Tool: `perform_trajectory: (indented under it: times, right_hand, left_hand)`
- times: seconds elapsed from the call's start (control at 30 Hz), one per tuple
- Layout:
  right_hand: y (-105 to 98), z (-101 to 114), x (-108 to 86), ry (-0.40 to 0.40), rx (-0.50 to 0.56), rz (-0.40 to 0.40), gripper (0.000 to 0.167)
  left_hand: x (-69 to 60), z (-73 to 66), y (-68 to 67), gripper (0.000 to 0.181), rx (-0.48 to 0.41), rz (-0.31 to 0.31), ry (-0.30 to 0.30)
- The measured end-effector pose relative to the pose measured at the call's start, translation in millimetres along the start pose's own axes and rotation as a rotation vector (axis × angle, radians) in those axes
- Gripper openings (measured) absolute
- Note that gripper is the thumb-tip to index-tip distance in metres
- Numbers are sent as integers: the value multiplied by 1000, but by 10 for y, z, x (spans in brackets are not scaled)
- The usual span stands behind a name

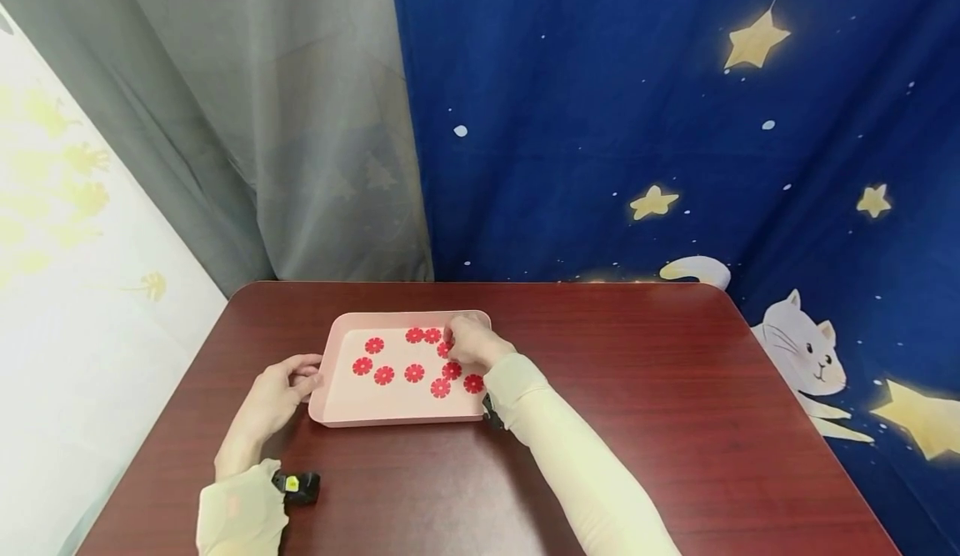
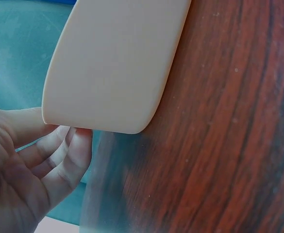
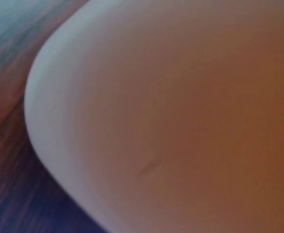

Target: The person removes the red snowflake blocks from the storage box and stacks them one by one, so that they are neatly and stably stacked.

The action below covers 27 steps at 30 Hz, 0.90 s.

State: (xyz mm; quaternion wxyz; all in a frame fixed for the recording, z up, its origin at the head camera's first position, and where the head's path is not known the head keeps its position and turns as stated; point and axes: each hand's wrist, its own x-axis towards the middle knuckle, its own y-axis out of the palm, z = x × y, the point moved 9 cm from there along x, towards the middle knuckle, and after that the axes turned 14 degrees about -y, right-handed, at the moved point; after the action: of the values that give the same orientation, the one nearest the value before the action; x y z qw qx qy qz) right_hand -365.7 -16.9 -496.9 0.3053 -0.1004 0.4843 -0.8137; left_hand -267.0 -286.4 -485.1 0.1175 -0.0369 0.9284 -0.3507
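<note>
We see the pink tray (image 1: 375, 408) on the brown table (image 1: 675, 356), near the table's back edge and toward its left edge. The left hand (image 1: 273, 393) holds the tray's left edge, fingers bent and clamped on the wall there. The right hand (image 1: 474, 341) reaches over the tray's right edge, fingers bent down at a red disc (image 1: 444, 350) near the back right corner; we cannot tell whether they pinch it. Nearer the front right corner, we see another red piece (image 1: 473, 383) by the sleeve (image 1: 521, 385)
</note>
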Motion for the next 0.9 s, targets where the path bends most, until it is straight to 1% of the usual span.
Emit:
perform_trajectory:
  times: [0.07,0.13,0.3,0.47,0.6,0.77,0.9]
  right_hand:
    - [22,3,-3,4,9,16,18]
    - [36,2,-8,11,41,20,19]
    - [25,-3,-9,-1,67,-3,21]
    - [42,-1,-9,-29,74,-7,21]
    - [49,20,-14,-48,126,-28,23]
    - [58,54,-23,-58,200,-35,24]
    - [37,85,-33,-76,223,-50,25]
  left_hand:
    - [-1,9,-1,38,4,-1,-6]
    - [-1,11,-2,39,12,-6,-5]
    - [-15,-3,6,39,19,-11,6]
    - [-26,-4,11,38,10,-1,2]
    - [-33,-5,4,39,20,-5,-2]
    - [-36,-8,8,39,22,-5,-4]
    - [-26,-24,5,39,23,-6,-4]
